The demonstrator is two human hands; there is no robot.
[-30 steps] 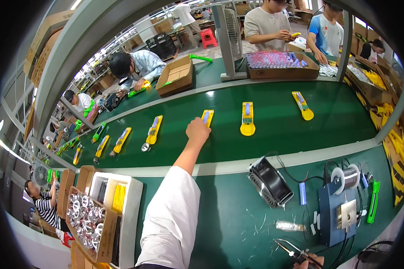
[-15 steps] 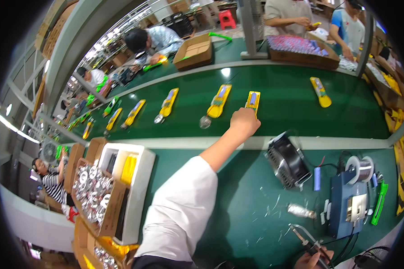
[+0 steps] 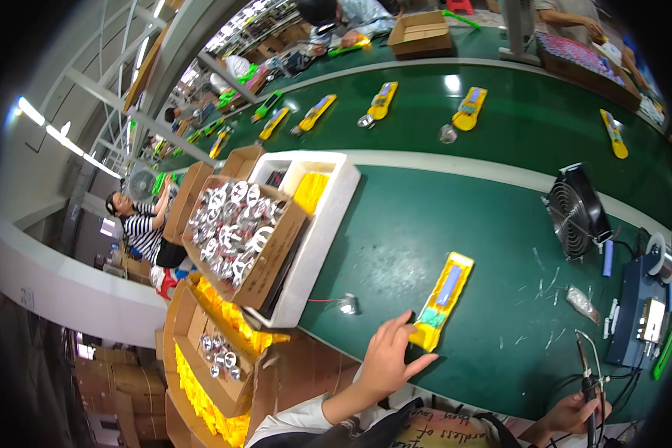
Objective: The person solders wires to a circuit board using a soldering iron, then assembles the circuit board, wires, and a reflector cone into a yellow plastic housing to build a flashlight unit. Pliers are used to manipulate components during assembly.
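Left hand (image 3: pixel 389 360) is open wide, fingertips touching the near end of the yellow part (image 3: pixel 442 300), which lies flat on the green table (image 3: pixel 455 224); right hand (image 3: pixel 575 411) grips a soldering iron (image 3: pixel 586 377), tip up; a small silver piece (image 3: pixel 347 303) lies just beside.

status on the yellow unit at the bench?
Done: yellow unit lies flat on the green bench, off the belt. In hand: left hand touches its near end; right hand grips the soldering iron. Left: iron tip is not yet on the unit.
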